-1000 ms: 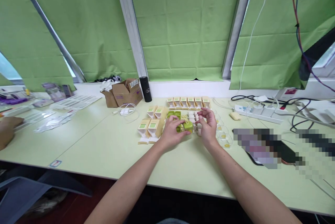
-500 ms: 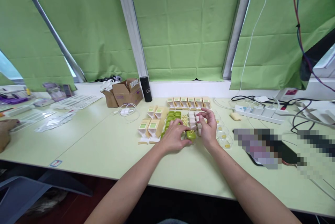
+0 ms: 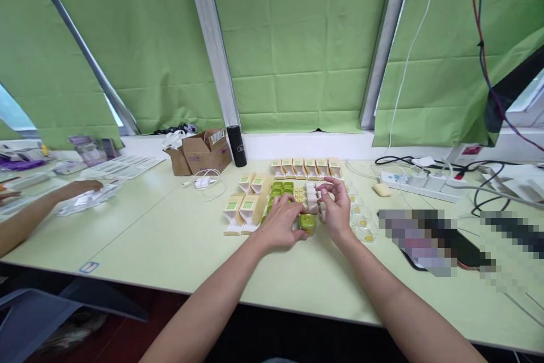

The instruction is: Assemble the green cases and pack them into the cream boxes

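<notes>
The left hand (image 3: pixel 283 223) pinches a glossy green case (image 3: pixel 308 223) between thumb and fingers at a pale table (image 3: pixel 161 227), just in front of small white pieces (image 3: pixel 311 193). The right hand (image 3: pixel 338 211) hangs nearby, fingers curled; from here, I cannot tell whether it holds anything. Cream cartons (image 3: pixel 305 168) line up behind.

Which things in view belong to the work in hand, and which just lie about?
Likely in the work:
green case in left hand
other green cases
yellow pieces
white pieces
clear shells
cartons

Likely stray:
cardboard box
bottle
charger
power strip
</notes>
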### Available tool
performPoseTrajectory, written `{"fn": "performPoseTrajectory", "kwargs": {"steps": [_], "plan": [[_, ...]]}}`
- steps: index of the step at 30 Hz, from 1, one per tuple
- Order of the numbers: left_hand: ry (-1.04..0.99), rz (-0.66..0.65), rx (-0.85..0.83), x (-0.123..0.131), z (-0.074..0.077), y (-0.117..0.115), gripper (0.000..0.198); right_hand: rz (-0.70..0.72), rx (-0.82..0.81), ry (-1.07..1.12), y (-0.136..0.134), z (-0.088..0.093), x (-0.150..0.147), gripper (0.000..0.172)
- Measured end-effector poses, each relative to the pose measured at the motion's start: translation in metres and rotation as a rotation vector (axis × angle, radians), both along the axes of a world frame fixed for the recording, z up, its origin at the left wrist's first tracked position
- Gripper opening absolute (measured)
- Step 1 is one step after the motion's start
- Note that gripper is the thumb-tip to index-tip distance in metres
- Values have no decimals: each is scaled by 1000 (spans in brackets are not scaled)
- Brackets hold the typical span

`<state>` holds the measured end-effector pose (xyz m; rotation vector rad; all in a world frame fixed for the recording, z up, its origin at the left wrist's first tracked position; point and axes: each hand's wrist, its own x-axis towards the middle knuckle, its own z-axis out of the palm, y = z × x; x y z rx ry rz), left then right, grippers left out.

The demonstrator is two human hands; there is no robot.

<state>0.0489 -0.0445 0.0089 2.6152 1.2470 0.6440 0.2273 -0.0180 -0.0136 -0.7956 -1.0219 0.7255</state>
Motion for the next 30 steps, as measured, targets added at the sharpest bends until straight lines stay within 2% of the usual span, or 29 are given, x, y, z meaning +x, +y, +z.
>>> {"fn": "performPoseTrajectory", "kwargs": {"steps": [5, 7, 11, 13, 17, 21, 23, 30], "plan": [[-55, -48, -8, -7, 4, 3, 59, -7, 3, -21, 0, 0, 0, 35], [-106, -43, -4, -12, 6, 9, 57, -9, 3, -28, -1, 0, 0, 34], [-219, 120, 68, -21, 9, 30, 39, -14, 6, -35, -1, -1, 0, 32], [-212, 168, 117, -25, 12, 42, 35, -16, 6, -36, -1, -2, -1, 32], [-38, 225, 111, -30, 22, 70, 33, -23, 7, -44, 0, -3, -1, 32], [309, 310, 27, -31, 35, 105, 37, -18, 4, -44, 0, -3, -2, 32], [356, 324, -4, -31, 38, 123, 36, -6, 2, -45, 0, -3, -2, 32], [437, 350, -105, -24, 28, 167, 38, -15, -69, -48, 3, -7, 0, 26]]}}
